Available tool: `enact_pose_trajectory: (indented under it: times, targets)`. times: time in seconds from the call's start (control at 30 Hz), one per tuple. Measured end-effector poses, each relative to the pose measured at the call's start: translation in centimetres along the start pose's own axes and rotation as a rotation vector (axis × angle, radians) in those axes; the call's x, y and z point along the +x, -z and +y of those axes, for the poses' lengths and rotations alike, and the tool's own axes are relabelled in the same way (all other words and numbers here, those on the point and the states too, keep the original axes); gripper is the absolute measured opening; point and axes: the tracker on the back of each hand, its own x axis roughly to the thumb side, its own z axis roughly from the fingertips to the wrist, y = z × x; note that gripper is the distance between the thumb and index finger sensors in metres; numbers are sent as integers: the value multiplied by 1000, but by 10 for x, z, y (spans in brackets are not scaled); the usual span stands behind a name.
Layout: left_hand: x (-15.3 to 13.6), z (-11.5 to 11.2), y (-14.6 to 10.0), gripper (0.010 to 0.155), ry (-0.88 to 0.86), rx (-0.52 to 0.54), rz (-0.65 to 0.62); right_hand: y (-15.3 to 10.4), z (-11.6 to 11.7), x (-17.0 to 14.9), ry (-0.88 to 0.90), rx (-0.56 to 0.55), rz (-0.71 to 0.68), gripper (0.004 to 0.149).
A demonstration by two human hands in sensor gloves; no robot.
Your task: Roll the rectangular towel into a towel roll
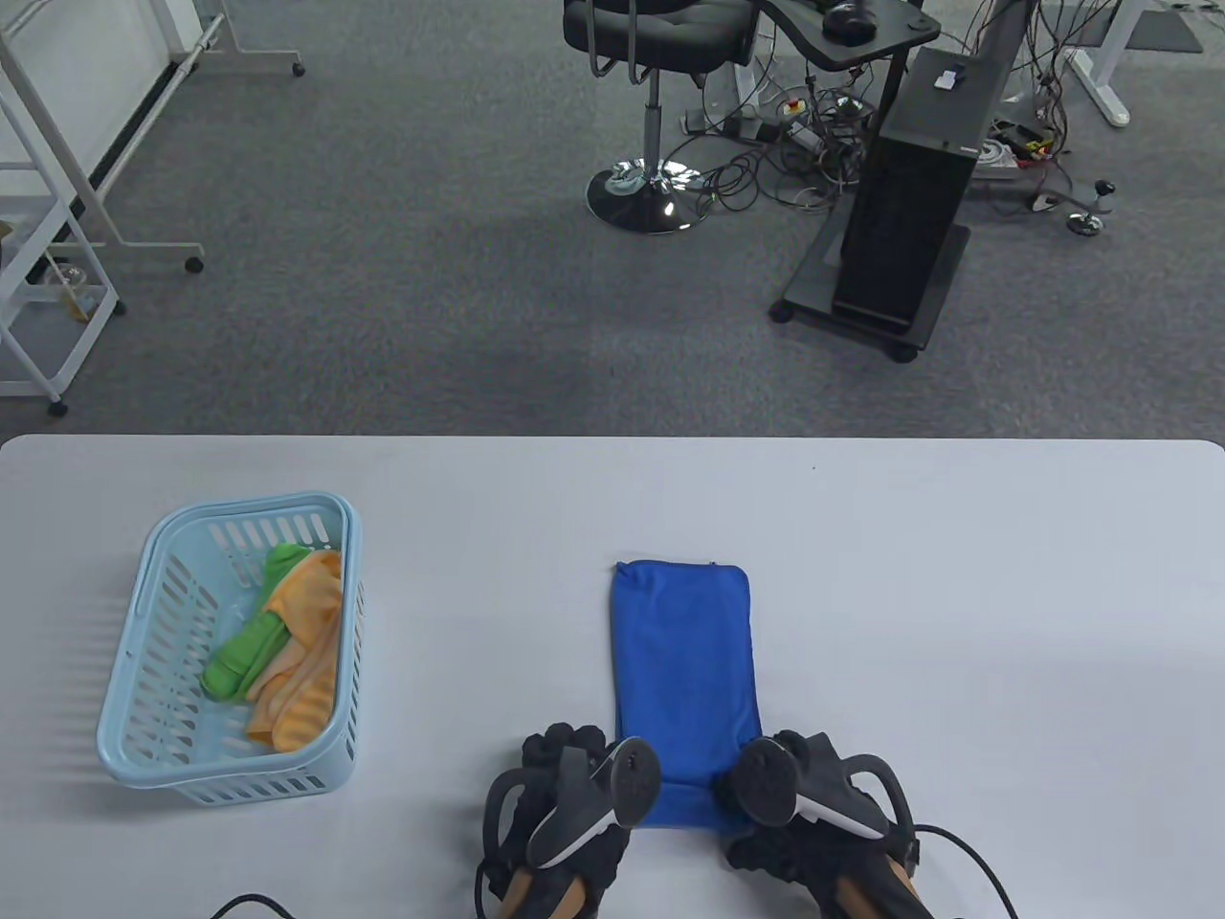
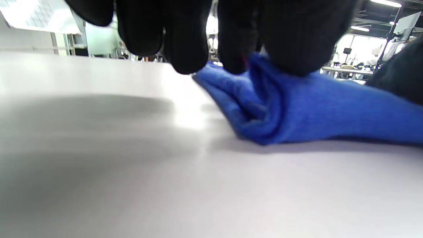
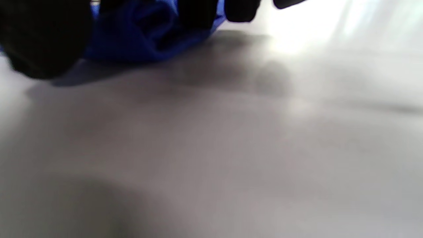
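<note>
Both gloved hands sit at the near edge of the surface [image 1: 957, 574], the left hand [image 1: 565, 795] on the near left corner of the blue towel [image 1: 684, 651] and the right hand [image 1: 813, 795] on its near right corner. From the left wrist view, the left grip is clamped on the towel's [image 2: 297, 109] bunched, turned-over edge. Right wrist view is blurred; fingers [image 3: 43, 39] touch the folded cloth [image 3: 145, 36], but whether they pinch it I cannot tell. Beyond the hands the towel lies flat toward the far edge. Near the left edge stands a light blue basket [image 1: 144, 651] holding green and orange cloths [image 1: 287, 651].
</note>
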Motion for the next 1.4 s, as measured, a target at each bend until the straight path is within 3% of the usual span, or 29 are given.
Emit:
enact_pose_trajectory:
  times: [0.1,0.17,0.27,0.43,0.5,0.67,0.93,1.07,1.23,1.33,1.4]
  targets:
    - [4,12,-7,54,9,101,-1,1,-1,2,21,-36,23,60]
    - [11,15,-11,46,-19,160,-90,2,-2,2,45,-50,23,56]
    - [23,4,-9,45,-12,48,-233,2,-3,-1,80,-56,22,53]
    - [30,-22,-1,72,204,-208,-207,2,-3,-2,80,-48,21,53]
    - [30,-23,-1,73,197,-170,-216,3,-2,-2,73,-41,20,55]
    - [32,-22,0,55,180,-65,-214,3,-2,-2,102,-61,17,51]
    - [16,-11,-1,50,-5,-79,-175,-1,-8,-8,140,-98,-18,49]
    - [12,-11,1,48,-58,-138,-158,-4,-12,-9,144,-112,-14,49]
    - [13,-15,5,49,-35,-117,-141,-8,-19,-5,156,-212,-19,60]
    - [12,-19,7,54,-60,-138,-124,-11,-24,-1,141,-283,-52,55]
    - [12,-21,8,49,-64,-124,-125,-12,-23,3,115,-295,-63,47]
